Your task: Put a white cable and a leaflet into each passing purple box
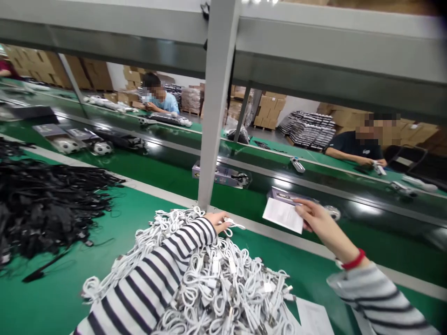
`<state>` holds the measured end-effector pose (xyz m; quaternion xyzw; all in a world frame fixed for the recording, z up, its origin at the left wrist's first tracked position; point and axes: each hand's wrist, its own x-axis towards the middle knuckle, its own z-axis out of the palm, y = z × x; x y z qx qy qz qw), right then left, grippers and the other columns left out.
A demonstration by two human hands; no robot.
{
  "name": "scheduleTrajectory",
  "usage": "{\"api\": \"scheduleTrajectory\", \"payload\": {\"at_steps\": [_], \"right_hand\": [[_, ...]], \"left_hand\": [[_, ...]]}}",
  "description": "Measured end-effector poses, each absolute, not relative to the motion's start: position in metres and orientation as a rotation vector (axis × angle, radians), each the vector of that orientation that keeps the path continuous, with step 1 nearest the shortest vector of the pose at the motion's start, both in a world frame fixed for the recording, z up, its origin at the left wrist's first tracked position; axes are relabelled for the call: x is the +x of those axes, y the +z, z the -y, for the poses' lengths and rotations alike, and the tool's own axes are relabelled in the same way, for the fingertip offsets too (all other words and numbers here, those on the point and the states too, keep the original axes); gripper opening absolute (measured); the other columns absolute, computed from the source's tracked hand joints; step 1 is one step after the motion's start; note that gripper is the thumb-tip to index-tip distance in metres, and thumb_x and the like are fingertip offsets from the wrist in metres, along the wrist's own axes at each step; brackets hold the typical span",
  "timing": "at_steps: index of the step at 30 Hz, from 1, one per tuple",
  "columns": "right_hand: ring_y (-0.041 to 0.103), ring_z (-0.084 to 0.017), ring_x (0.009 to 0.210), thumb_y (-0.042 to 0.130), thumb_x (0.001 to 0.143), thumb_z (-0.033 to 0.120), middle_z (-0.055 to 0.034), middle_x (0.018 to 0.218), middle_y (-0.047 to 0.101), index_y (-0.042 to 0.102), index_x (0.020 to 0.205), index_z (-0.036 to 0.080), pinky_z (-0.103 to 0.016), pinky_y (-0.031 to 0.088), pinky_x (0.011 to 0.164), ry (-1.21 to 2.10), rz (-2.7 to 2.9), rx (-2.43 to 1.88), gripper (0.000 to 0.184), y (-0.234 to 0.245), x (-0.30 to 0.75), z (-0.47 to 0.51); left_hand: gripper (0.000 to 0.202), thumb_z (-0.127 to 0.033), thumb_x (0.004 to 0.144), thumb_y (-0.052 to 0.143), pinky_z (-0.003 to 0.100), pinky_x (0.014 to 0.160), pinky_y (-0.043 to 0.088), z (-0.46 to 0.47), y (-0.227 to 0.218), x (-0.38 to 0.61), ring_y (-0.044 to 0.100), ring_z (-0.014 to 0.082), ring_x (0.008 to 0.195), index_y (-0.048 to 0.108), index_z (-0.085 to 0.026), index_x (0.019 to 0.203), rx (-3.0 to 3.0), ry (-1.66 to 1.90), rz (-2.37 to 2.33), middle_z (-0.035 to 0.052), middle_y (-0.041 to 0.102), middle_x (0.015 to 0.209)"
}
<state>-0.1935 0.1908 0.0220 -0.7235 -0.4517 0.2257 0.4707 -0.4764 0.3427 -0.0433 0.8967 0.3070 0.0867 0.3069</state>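
My left hand (pixel 217 220) is closed on a bundled white USB cable (pixel 231 224) at the far edge of a large pile. That pile of white cables (pixel 237 284) spreads over the green table (pixel 45 307), and my striped sleeve lies across it. Between the thumb and fingers of my right hand (pixel 316 222) is a white paper leaflet (pixel 283 215), held out above the dark conveyor belt. Just behind the leaflet a printed purple box (pixel 279 193) lies on the belt, partly hidden by the paper and my hand.
Black straps or pouches (pixel 45 200) lie heaped at left. A grey post (pixel 218 107) rises beyond the cables, under a wide shelf beam (pixel 331 51). Another box (pixel 221 176) rests on the belt. White sheets (pixel 314 316) lie at front right. Two co-workers sit across the belt.
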Motion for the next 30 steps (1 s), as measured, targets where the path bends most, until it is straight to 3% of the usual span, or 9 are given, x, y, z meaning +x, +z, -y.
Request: {"api": "scheduleTrajectory", "payload": {"at_steps": [4,10,14,17,23,26,30], "right_hand": [[0.054,-0.014,0.065,0.066,0.067,0.055,-0.0026,0.076,0.060,0.060,0.096,0.015,-0.025,0.041,0.055,0.782,1.093,-1.561,0.049,0.019,-0.196,-0.258],[0.051,-0.011,0.058,0.067,0.070,0.054,-0.0014,0.073,0.060,0.058,0.110,0.014,-0.023,0.036,0.050,1.182,1.303,-1.499,0.058,0.003,-0.256,-0.285],[0.049,-0.011,0.058,0.059,0.076,0.058,-0.0014,0.071,0.060,0.062,0.086,0.013,-0.023,0.035,0.051,1.184,1.339,-1.527,0.046,-0.022,-0.284,-0.281],[0.041,-0.008,0.046,0.050,0.077,0.066,0.0024,0.055,0.050,0.052,0.067,0.016,-0.022,0.030,0.043,1.128,1.319,-1.637,0.051,-0.035,-0.297,-0.273],[0.034,-0.007,0.039,0.054,0.071,0.069,0.0076,0.050,0.042,0.041,0.075,0.022,-0.019,0.021,0.036,1.273,1.032,-1.545,0.049,-0.050,-0.317,-0.269],[0.040,-0.009,0.045,0.052,0.075,0.063,0.0054,0.055,0.046,0.042,0.079,0.022,-0.020,0.028,0.041,0.983,1.206,-1.614,0.042,-0.045,-0.293,-0.286],[0.053,-0.016,0.060,0.037,0.089,0.043,-0.0028,0.069,0.058,0.048,0.094,0.020,-0.025,0.036,0.054,0.014,1.470,-2.168,0.026,-0.013,-0.208,-0.328]], "left_hand": [[0.032,-0.046,0.087,0.039,0.025,0.065,0.042,-0.345,-0.041,-0.476,0.061,0.0170,0.072,0.053,-0.021,0.102,2.312,0.331,-0.848,0.0008,0.068,0.085],[0.025,-0.043,0.086,0.042,0.027,0.070,0.044,-0.347,-0.036,-0.475,0.063,0.0188,0.080,0.051,-0.021,0.096,2.201,0.471,-0.967,0.0003,0.069,0.087],[0.018,-0.036,0.082,0.047,0.027,0.069,0.045,-0.345,-0.035,-0.476,0.064,0.0201,0.083,0.050,-0.021,0.092,2.223,0.481,-0.912,0.0019,0.068,0.087],[0.019,-0.036,0.081,0.048,0.027,0.070,0.045,-0.344,-0.035,-0.476,0.064,0.0196,0.083,0.049,-0.021,0.092,2.194,0.503,-0.850,0.0022,0.068,0.085],[0.019,-0.038,0.081,0.049,0.027,0.073,0.046,-0.345,-0.040,-0.473,0.064,0.0180,0.083,0.047,-0.021,0.091,2.175,0.504,-0.774,0.0018,0.069,0.087],[0.024,-0.038,0.081,0.048,0.027,0.073,0.045,-0.343,-0.039,-0.473,0.064,0.0173,0.082,0.047,-0.022,0.100,2.152,0.511,-0.743,-0.0002,0.070,0.086],[0.028,-0.041,0.084,0.041,0.026,0.063,0.043,-0.340,-0.033,-0.475,0.059,0.0147,0.061,0.052,-0.023,0.102,2.170,0.425,-0.807,-0.0036,0.070,0.080]]}}
